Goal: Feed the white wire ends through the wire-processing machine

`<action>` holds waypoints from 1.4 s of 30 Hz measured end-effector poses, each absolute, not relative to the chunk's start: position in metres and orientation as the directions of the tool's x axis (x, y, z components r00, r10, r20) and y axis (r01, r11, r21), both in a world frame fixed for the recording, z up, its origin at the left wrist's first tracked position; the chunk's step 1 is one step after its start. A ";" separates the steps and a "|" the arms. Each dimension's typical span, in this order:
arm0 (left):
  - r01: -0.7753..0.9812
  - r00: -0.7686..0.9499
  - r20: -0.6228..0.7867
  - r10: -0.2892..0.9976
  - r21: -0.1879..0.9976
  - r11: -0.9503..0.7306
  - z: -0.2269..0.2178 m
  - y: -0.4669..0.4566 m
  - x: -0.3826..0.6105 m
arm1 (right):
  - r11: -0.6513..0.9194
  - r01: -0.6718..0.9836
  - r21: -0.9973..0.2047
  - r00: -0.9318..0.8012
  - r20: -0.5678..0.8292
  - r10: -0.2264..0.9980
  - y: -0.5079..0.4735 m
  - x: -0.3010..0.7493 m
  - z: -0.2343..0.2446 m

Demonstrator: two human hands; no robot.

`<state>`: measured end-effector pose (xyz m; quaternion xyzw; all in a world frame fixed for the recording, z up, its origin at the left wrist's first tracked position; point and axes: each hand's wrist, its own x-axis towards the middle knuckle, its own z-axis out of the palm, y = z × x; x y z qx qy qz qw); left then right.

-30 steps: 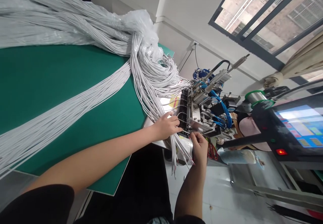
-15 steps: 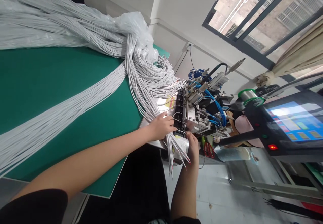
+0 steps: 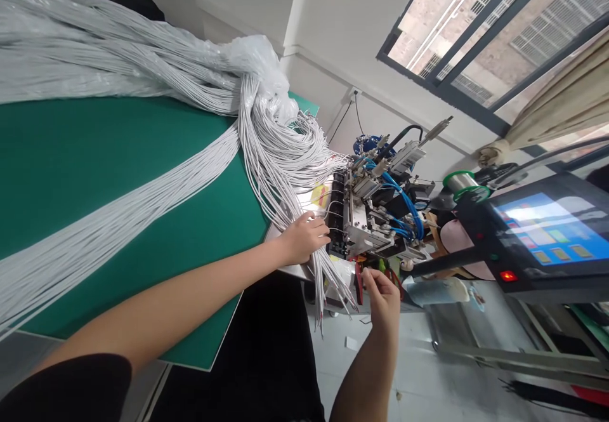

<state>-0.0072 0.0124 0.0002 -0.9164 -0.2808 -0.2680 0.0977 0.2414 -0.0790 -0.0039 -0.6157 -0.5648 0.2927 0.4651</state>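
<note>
My left hand (image 3: 307, 238) is closed around a bundle of white wires (image 3: 333, 276) at the edge of the machine's base. The wires' reddish tips hang down past the hand. Beside the bundle, my right hand (image 3: 384, 292) has its thumb and fingertips pinched together; whether something small is between them cannot be seen. A narrow red part (image 3: 358, 283) lies just left of those fingertips. In front of the hands is a benchtop wire-processing machine (image 3: 368, 219) with metal blocks and blue air tubes. Several single wires run into its black slotted strip (image 3: 337, 203).
A long heap of white wires (image 3: 143, 60), partly wrapped in clear plastic (image 3: 259, 57), lies over the green table mat (image 3: 85, 149). At right stands a lit touchscreen panel (image 3: 554, 231) on an arm, near a green-rimmed wire spool (image 3: 464, 186).
My right hand has moved right and down, away from the machine's slotted strip, uncovering the red part. My left hand stays on the bundle.
</note>
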 end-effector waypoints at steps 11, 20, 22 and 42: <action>0.556 0.703 0.556 0.444 -0.040 -0.830 0.002 0.012 -0.007 | 0.312 0.661 -0.683 -0.270 0.172 0.947 -0.097 0.223 0.030; 0.528 0.721 0.547 0.425 -0.038 -0.848 -0.001 0.015 -0.007 | 0.279 0.688 -0.670 -0.181 0.213 0.960 -0.096 0.223 0.025; 0.516 0.730 0.544 0.414 -0.042 -0.855 -0.002 0.015 -0.007 | 0.257 0.677 -0.689 -0.142 0.221 0.965 -0.094 0.224 0.022; 0.442 0.711 0.672 0.210 -0.194 -0.876 0.000 0.013 -0.007 | 0.141 0.226 -0.964 0.168 0.181 0.969 -0.045 0.217 -0.001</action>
